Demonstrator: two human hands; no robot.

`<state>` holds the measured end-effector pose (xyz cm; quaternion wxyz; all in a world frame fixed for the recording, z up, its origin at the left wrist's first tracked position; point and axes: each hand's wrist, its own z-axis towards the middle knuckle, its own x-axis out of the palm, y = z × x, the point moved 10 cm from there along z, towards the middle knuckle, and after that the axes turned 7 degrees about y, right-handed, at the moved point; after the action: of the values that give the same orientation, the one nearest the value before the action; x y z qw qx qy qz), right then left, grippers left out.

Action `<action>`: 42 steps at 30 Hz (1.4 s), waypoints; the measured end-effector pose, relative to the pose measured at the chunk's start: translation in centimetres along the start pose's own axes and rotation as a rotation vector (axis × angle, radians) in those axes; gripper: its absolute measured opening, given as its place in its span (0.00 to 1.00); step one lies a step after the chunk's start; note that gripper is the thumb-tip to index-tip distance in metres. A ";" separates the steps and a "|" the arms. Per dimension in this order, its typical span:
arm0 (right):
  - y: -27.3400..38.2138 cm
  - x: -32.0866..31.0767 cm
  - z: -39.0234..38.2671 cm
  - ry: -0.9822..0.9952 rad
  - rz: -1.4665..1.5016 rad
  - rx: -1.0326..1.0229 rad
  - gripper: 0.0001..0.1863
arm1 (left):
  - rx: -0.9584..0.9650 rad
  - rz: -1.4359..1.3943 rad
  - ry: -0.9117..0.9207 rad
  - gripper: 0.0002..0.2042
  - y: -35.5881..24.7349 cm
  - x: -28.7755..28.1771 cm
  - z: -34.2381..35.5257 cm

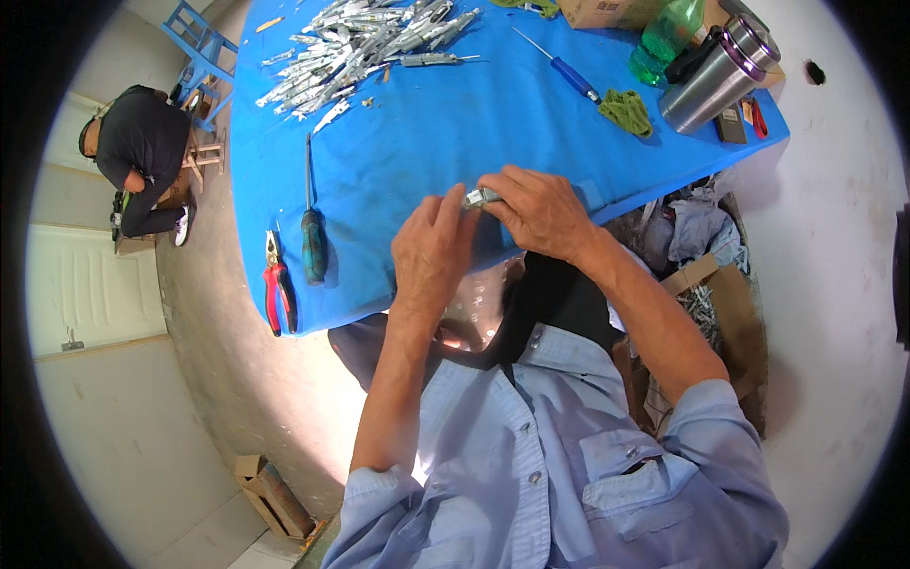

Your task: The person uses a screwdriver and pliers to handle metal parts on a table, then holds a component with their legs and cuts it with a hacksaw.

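Note:
A small silvery metal part (480,197) sits between my two hands, above the front edge of the blue-covered table. My right hand (548,216) pinches it between thumb and fingers. On its other side, the bent fingers of my left hand (431,248) close on the near end. My fingers hide most of the part. A heap of similar long metal pieces (355,57) lies at the far left. Left of my hands are a screwdriver with a dark teal handle (314,247) and red-handled pliers (278,289).
The table (427,123) also bears a blue screwdriver (573,79), a green cloth (626,112), a green bottle (666,43) and a steel flask (711,85). A carton of metal pieces (711,308) stands below right. Another person (142,142) sits bent over at far left.

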<state>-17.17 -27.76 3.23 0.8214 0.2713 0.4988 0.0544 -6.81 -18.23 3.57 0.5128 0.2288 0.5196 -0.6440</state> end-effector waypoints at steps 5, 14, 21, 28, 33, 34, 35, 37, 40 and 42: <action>-0.1 0.1 -0.1 0.014 -0.024 -0.011 0.12 | 0.011 0.022 0.153 0.10 0.2 -0.2 0.8; 0.2 -0.2 -0.3 -0.027 0.027 -0.044 0.14 | 0.057 0.024 0.217 0.08 -0.3 -0.7 1.5; 0.2 -0.1 -0.2 0.002 0.029 -0.036 0.12 | 0.015 -0.058 0.281 0.09 0.5 0.4 1.5; 0.2 0.0 -0.3 0.012 0.022 -0.043 0.12 | 0.074 -0.022 0.305 0.08 0.0 0.7 1.6; 0.2 -0.1 -0.3 -0.038 0.044 -0.081 0.14 | 0.099 -0.014 0.297 0.07 0.2 0.7 1.6; 0.2 -0.1 -0.3 -0.036 0.046 -0.078 0.14 | 0.075 -0.010 0.304 0.07 0.3 0.9 1.5; 0.2 -0.1 -0.3 -0.035 0.048 -0.073 0.14 | 0.053 -0.007 0.312 0.07 0.5 1.0 1.4; 0.3 -0.2 -0.2 -0.035 0.056 -0.080 0.14 | 0.040 -0.021 0.289 0.08 0.7 1.1 1.3; 0.2 0.0 -0.3 -0.023 0.057 -0.086 0.14 | 0.017 -0.036 0.287 0.08 0.8 1.4 1.2; 0.1 0.1 -0.3 -0.022 0.054 -0.091 0.14 | 0.012 -0.039 0.286 0.08 0.9 1.3 1.2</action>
<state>-17.35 -27.52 3.09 0.8365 0.2478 0.4791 0.0961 -6.25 -19.78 2.53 0.4197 0.3111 0.5878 -0.6176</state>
